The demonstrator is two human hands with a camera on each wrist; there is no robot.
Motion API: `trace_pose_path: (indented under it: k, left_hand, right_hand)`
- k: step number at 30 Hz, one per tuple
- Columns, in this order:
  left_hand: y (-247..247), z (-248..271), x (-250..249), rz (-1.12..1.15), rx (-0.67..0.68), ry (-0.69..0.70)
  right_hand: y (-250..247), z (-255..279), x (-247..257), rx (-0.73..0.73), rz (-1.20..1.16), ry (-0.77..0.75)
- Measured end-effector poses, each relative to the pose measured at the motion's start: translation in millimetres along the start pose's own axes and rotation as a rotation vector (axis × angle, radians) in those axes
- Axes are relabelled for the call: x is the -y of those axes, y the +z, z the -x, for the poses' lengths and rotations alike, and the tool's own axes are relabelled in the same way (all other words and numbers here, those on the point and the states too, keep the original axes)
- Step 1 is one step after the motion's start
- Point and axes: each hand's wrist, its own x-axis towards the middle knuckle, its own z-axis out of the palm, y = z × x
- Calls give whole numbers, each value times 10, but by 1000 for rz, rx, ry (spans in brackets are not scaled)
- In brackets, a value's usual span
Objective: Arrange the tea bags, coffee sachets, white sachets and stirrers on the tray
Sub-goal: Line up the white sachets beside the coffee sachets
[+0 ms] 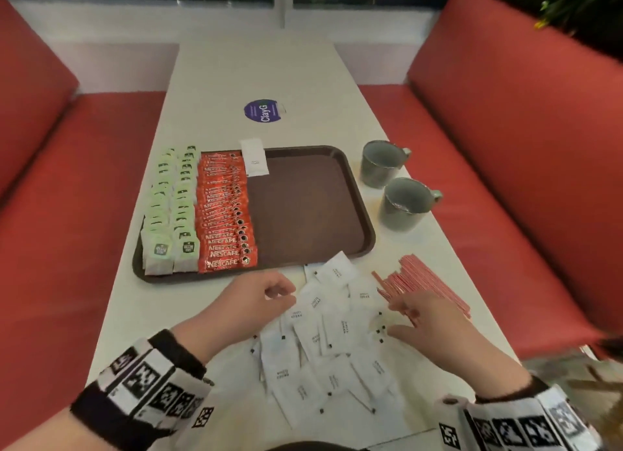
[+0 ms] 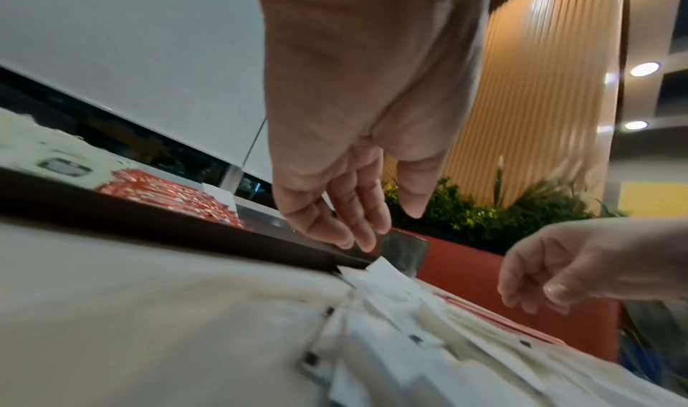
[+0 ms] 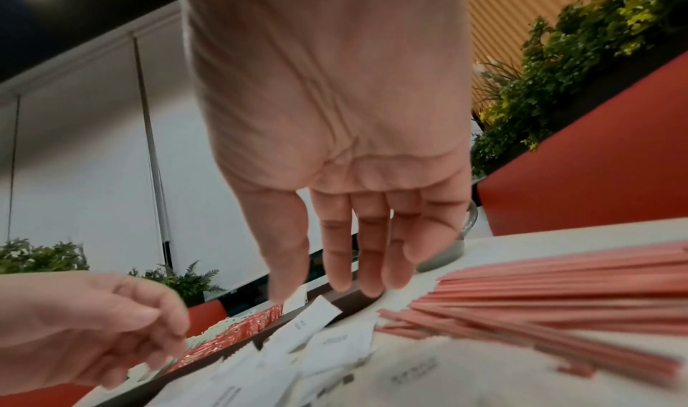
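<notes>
A brown tray [image 1: 303, 208] holds two columns of green tea bags [image 1: 172, 208], a column of red coffee sachets [image 1: 226, 214] and one white sachet [image 1: 254, 157] at its far edge. Loose white sachets [image 1: 337, 336] lie piled on the table in front of the tray. Pink stirrers [image 1: 421, 282] lie in a heap to their right. My left hand [image 1: 285, 294] hovers over the pile's left edge, fingers loosely curled, holding nothing. My right hand [image 1: 394, 319] hangs over the pile's right side beside the stirrers [image 3: 540, 295], fingers straight [image 3: 368, 278] and empty.
Two grey mugs [image 1: 381, 164] [image 1: 404, 202] stand on the table right of the tray. A round purple sticker [image 1: 264, 110] sits on the white table [image 1: 256, 66] beyond it. Red benches [image 1: 67, 214] [image 1: 505, 147] flank the table.
</notes>
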Motion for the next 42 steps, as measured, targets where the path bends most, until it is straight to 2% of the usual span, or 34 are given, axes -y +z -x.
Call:
trace_pose_path:
  k: [7,10,15,19,23,29,32,35,39,42]
  left_hand:
    - [415,-386,-415,-287,-39,141]
    - [563,-550,-548,-405,-51,136]
    - [753,-650,-686,-640,-82,108]
    - [839,-687,-722,-672,-84,81]
    - [856,-695,-753,-574,-51,36]
    - [797,-651,-696,-380,-86,-12]
    - [761,-560,-655,-319,-135,-2]
    - [675,-414,-639,-198,-246,-19]
    - [484,-174,-582,18,-410,-68]
    - [366,11,-491,383,-446,-189]
  right_hand:
    - [28,210,-84,-9,6,27]
    - [22,317,-139,40,40,18]
    - [114,326,-38,91,140,-158]
    - [135,167,95,63,243,-327]
    - [175,-4,256,33,301,-460]
    - [276,-151,363,50,420,-482]
    - [275,-202,363,56,380,-471]
    - [255,-236,363,89,357,-491]
    - [198,-276,333,148,127,-498]
    - [60,-315,293,181,-61,-466]
